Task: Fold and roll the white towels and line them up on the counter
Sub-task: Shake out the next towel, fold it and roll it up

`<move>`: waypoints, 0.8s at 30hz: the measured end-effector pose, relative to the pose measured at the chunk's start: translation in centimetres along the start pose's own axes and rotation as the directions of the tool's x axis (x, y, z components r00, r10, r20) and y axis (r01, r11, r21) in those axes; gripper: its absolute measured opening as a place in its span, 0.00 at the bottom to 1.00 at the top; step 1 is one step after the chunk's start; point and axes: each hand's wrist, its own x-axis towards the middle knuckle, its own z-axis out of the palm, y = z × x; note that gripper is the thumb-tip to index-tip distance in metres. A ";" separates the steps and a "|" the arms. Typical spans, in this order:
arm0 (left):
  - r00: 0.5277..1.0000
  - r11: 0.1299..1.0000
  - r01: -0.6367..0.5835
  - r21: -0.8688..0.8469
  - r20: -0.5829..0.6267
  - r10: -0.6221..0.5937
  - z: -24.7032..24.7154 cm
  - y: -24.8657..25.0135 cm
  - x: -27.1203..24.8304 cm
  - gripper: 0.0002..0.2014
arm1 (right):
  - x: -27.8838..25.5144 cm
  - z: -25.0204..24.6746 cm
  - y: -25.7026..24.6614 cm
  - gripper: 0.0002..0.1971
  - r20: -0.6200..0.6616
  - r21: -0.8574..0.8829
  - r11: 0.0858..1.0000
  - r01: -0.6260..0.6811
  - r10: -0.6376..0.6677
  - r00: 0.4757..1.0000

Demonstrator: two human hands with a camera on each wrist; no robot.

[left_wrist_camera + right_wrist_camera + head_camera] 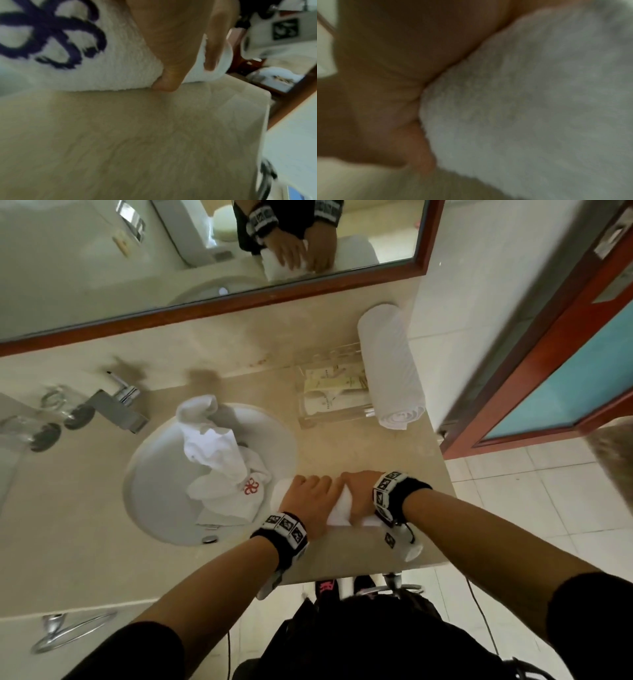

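A partly rolled white towel [337, 513] lies on the beige counter [342, 446] near its front edge, right of the sink. My left hand [308, 498] and right hand [358, 491] sit side by side on the roll, fingers curved over it. In the left wrist view the thumb [164, 60] tucks against the roll's near side, and the towel [120, 67] shows a dark embroidered logo [48, 33]. The right wrist view is blurred, with the palm [393, 67] pressed onto the towel [539, 108]. One finished rolled towel [390, 368] lies at the back right.
Several crumpled white towels [219, 463] fill the round sink [150, 474]. A clear tray of amenity packets [329, 392] stands beside the finished roll. A faucet [120, 405] and glasses [51, 419] are at the left. The counter's right edge [442, 460] drops to a tiled floor.
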 end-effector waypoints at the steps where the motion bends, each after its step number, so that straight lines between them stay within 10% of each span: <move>1: 1.000 1.000 0.004 -0.003 -0.015 -0.004 0.1 -0.1 0.2 0.40 | -0.2 0.1 -0.3 0.39 -0.016 -0.012 1.000 -0.001 0.001 1.000; 7: 0.997 0.993 -0.025 -0.119 0.073 0.034 -1.8 -1.4 2.2 0.36 | -1.9 3.7 -1.1 0.44 -0.371 -0.237 0.968 -0.087 -0.007 0.929; 14: 0.998 0.989 -0.059 -0.138 -0.046 0.053 -1.0 -2.0 2.7 0.37 | -0.8 2.6 -0.4 0.43 -0.302 -0.095 0.991 -0.098 0.065 0.951; 19: 0.968 0.981 0.164 -0.103 -0.174 -0.180 1.1 -2.3 0.2 0.49 | -0.3 1.9 0.1 0.43 -0.283 -0.046 0.994 -0.101 0.084 0.955; 21: 0.873 0.843 0.407 -0.352 -0.121 -0.472 1.2 -1.6 -0.3 0.57 | 0.0 1.9 0.1 0.42 -0.282 -0.005 0.994 -0.108 0.102 0.954; 24: 0.459 0.305 0.600 -0.740 0.006 -0.888 0.6 0.0 -0.1 0.56 | 0.0 1.7 0.0 0.41 -0.279 0.066 0.989 -0.133 0.146 0.949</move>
